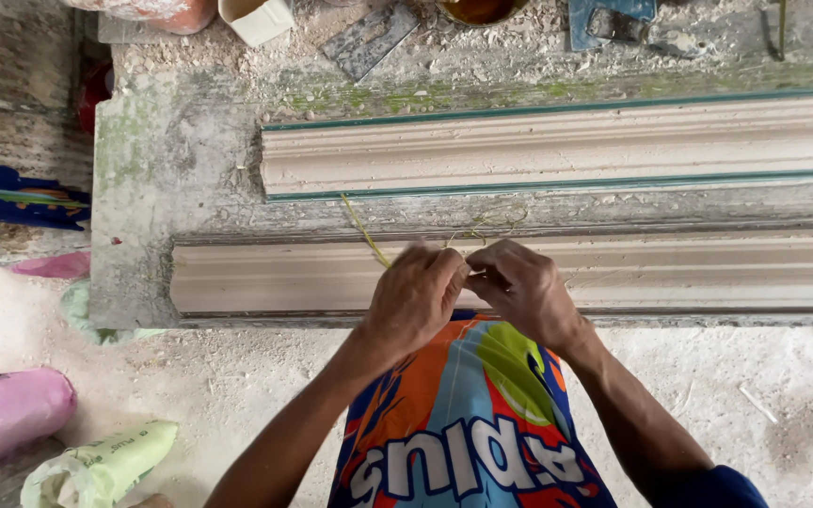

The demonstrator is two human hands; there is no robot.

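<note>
**Hands pinching thin fibres over the plaster moulding**

We see the left hand (414,293) and right hand (522,287) meeting, fingers clenched on thin yellowish-green plant fibres (367,235), above the near long cream plaster cornice moulding (265,277) on the grey, dusty cement workbench (176,155).

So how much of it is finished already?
Two long plaster mouldings lie shaped on the bench: the far moulding and the near moulding. Right now the left hand and right hand pinch thin fibre strands together over the near one. The strands are not laid down yet.
</note>
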